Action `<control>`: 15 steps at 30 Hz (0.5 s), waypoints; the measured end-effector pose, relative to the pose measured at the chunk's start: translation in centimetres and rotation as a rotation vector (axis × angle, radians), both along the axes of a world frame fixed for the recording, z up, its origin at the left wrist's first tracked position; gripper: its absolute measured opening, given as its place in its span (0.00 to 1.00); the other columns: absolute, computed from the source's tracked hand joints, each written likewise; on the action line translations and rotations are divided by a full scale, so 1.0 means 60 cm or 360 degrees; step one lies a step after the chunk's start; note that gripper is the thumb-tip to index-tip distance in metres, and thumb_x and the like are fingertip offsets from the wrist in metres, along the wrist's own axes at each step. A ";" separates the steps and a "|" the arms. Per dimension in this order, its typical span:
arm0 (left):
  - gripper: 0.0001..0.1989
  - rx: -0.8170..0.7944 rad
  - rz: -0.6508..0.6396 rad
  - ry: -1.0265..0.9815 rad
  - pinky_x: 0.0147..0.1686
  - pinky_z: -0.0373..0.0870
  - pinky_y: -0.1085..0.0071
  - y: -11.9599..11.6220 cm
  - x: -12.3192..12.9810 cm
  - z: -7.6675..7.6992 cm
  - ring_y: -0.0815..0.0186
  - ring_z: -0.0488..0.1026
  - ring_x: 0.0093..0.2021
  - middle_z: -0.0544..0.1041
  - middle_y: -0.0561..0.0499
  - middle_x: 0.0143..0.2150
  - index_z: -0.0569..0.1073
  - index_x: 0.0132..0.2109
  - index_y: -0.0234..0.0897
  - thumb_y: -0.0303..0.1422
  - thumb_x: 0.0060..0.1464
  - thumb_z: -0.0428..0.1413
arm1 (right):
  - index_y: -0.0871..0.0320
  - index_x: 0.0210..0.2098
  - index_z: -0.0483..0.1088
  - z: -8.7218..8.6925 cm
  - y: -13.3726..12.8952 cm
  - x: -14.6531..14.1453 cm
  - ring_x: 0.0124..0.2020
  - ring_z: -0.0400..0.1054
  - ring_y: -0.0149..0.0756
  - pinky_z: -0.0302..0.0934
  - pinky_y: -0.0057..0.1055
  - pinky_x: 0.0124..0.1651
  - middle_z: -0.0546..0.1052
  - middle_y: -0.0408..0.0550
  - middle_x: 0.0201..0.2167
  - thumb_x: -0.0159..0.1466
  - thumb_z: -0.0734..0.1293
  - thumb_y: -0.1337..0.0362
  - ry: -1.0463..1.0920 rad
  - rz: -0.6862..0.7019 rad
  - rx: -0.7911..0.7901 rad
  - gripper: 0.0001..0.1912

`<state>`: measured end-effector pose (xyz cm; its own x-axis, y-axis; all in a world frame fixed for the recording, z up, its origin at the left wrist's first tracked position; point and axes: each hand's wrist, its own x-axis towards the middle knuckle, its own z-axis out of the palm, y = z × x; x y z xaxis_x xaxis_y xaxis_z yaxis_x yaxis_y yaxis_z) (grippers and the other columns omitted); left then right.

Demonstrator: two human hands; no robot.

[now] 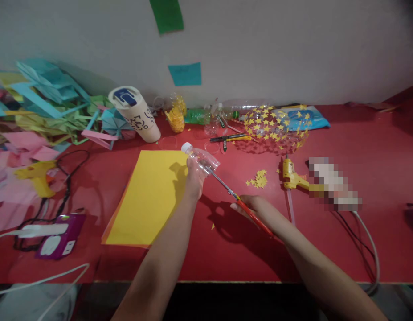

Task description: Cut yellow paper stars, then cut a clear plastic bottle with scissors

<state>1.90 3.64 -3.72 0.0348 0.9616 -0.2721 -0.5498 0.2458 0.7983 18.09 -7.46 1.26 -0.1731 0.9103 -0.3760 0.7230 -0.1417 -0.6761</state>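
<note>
My left hand (194, 177) is closed around the cut-off top of a clear plastic bottle (209, 157), its white cap pointing up and to the left. In my right hand (255, 207) is a pair of scissors (226, 187) with red and yellow handles. The blades reach up-left into the plastic near my left fingers; how far they are apart cannot be made out. Beneath my left wrist lies a stack of yellow paper (149, 196). A small pile of yellow paper stars (259, 179) lies to the right of the scissors.
A yellow glue gun (291, 174) stands at right, a second glue gun (39, 177) at left. Along the wall are a white tumbler (136, 113), a utility knife (229, 137) and a star-covered clear bottle (276, 125). Folded coloured paper (55, 96) heaps up at left, near a purple box (61, 236).
</note>
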 end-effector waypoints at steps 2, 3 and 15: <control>0.27 0.0041 -0.0019 0.0048 0.52 0.71 0.62 -0.004 0.004 -0.004 0.59 0.76 0.53 0.79 0.44 0.48 0.66 0.60 0.41 0.52 0.64 0.41 | 0.53 0.22 0.53 0.010 -0.001 -0.003 0.21 0.56 0.31 0.48 0.28 0.25 0.62 0.40 0.18 0.61 0.56 0.33 0.0019 -0.0020 -0.0006 0.30; 0.28 0.0062 -0.0042 0.0071 0.50 0.72 0.63 -0.006 0.006 -0.006 0.59 0.77 0.51 0.79 0.44 0.47 0.66 0.59 0.41 0.53 0.63 0.42 | 0.53 0.22 0.53 0.014 -0.003 -0.004 0.21 0.56 0.31 0.48 0.28 0.25 0.62 0.40 0.18 0.61 0.56 0.34 0.0020 -0.0039 -0.0003 0.30; 0.29 0.0033 -0.0090 0.0093 0.43 0.74 0.66 -0.011 0.013 -0.013 0.60 0.78 0.47 0.80 0.44 0.46 0.63 0.63 0.42 0.53 0.63 0.44 | 0.53 0.21 0.54 0.008 -0.003 -0.007 0.21 0.51 0.30 0.48 0.28 0.25 0.58 0.39 0.18 0.57 0.57 0.32 0.0142 -0.0152 -0.0061 0.30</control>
<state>2.65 2.99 -4.47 0.0740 0.9641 -0.2551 -0.4879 0.2581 0.8339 17.67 -7.61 1.71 -0.1205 0.9095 -0.3978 0.6423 -0.2341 -0.7298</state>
